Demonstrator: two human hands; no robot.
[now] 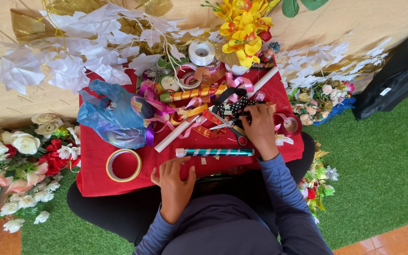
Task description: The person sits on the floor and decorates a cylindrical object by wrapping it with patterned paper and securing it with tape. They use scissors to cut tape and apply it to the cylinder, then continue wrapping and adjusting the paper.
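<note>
The red tabletop (97, 182) carried my clutter: blue bag (114, 118), tape ring (123, 165), ribbons. The teal striped tube (216, 152) lay near its front edge. My left hand (174, 184) rested released just below that tube, grasping nothing. My right hand (259, 127) was clenched by the scissors (230, 127) and dotted ribbon (234, 106); I judged I was picking them up, needing a firm grip.

- Crumpled blue plastic bag (114, 118) lies on the red cloth's left part.
- Ring of tan adhesive tape (123, 165) lies flat near the front left corner.
- White ribbon spool (201, 53) at the far edge.
- Yellow artificial orchid spray (242, 28) behind it.
- White fabric leaves (72, 56) spread far left.
- Mixed white and red fake roses (20, 160) on green turf, left.
</note>
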